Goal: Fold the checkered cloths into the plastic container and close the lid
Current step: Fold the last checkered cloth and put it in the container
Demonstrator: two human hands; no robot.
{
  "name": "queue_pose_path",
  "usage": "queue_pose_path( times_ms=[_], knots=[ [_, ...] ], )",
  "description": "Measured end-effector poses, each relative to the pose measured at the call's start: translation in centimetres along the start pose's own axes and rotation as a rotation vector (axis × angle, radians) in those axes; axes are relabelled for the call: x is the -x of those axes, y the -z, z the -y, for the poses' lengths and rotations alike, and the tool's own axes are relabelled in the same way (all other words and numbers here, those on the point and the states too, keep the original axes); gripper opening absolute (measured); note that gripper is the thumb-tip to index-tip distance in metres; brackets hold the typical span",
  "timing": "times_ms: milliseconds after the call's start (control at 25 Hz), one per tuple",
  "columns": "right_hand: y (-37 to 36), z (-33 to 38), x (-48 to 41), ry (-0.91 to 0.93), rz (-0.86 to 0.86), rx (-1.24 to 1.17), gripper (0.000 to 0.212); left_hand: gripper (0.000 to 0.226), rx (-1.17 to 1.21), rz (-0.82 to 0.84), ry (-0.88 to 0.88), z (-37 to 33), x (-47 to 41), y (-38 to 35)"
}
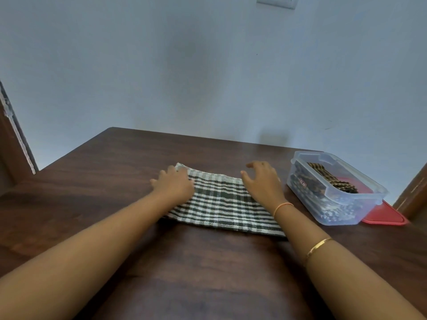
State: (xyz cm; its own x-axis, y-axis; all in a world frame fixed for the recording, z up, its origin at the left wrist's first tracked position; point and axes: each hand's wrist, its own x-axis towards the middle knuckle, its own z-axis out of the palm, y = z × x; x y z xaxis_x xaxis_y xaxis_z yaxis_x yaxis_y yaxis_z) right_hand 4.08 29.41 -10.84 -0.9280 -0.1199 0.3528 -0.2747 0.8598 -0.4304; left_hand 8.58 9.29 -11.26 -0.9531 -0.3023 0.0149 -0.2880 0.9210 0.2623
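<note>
A dark green and white checkered cloth point(221, 202) lies folded flat in the middle of the wooden table point(92, 204). My left hand point(173, 183) rests palm down on its far left corner, fingers spread. My right hand point(262, 181) hovers over or touches its right edge, fingers apart, holding nothing. To the right stands a clear plastic container point(346, 204) without its lid, with a brown checkered cloth point(332, 179) folded inside. The red lid point(385, 215) lies flat on the table, partly under and behind the container.
The table's far edge meets a pale wall point(208, 77). Wooden frames stand at the far left point(11, 144) and far right point(413, 192). The container sits close to the table's right edge.
</note>
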Motion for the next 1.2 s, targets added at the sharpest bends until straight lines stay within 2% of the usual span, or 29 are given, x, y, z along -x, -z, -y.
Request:
queue_pose_path(
  times_ms=[40,120,200,280,360,440,560,640,720,840,920,1000,1080,1200],
  knots=[
    [0.2,1.4,0.5,0.060,-0.018,-0.017,0.031,0.052,-0.012,0.021,0.047,0.9,-0.4,0.8],
    [-0.1,5.0,2.2,0.229,0.049,-0.060,0.025,0.051,0.012,0.051,0.087,2.0,-1.4,1.7],
    [-1.2,8.7,4.6,0.406,0.184,-0.062,0.030,0.045,0.094,0.074,0.123,2.3,-2.0,2.0],
    [-2.8,11.1,6.8,0.545,0.286,0.027,0.041,0.028,0.273,0.134,0.171,2.5,-2.5,2.1],
    [-4.2,12.4,8.1,0.631,0.264,0.120,0.047,0.008,0.497,0.187,0.244,2.8,-2.4,2.2],
    [-5.2,12.9,8.5,0.701,0.163,0.125,0.036,0.016,0.661,0.232,0.302,3.2,-2.3,2.4],
    [-5.3,13.3,8.5,0.767,0.132,0.086,0.019,0.014,0.887,0.258,0.341,3.4,-1.8,3.3],
    [-4.3,13.4,8.4,0.732,0.133,0.002,0.016,0.004,1.012,0.197,0.301,3.1,-1.5,4.2],
    [-2.5,13.4,8.1,0.653,0.105,-0.164,0.007,0.017,1.069,0.095,0.208,2.4,-1.6,5.0],
    [0.5,12.7,7.1,0.437,0.116,-0.362,0.003,0.049,1.072,0.045,0.051,-0.8,-1.3,6.6],
    [2.6,11.6,6.4,0.217,0.264,-0.503,0.003,0.059,0.993,0.040,-0.006,-3.8,-0.5,7.4],
    [4.6,9.5,5.8,0.016,0.482,-0.743,0.013,0.059,0.949,0.043,-0.032,-6.6,0.2,7.3],
    [6.7,6.7,5.7,-0.076,0.623,-0.954,0.017,0.052,0.970,0.068,-0.051,-9.1,0.7,6.5],
    [9.3,2.1,5.9,-0.189,0.704,-1.064,0.024,0.042,1.047,0.119,-0.031,-12.3,1.0,4.2]
  ],
)
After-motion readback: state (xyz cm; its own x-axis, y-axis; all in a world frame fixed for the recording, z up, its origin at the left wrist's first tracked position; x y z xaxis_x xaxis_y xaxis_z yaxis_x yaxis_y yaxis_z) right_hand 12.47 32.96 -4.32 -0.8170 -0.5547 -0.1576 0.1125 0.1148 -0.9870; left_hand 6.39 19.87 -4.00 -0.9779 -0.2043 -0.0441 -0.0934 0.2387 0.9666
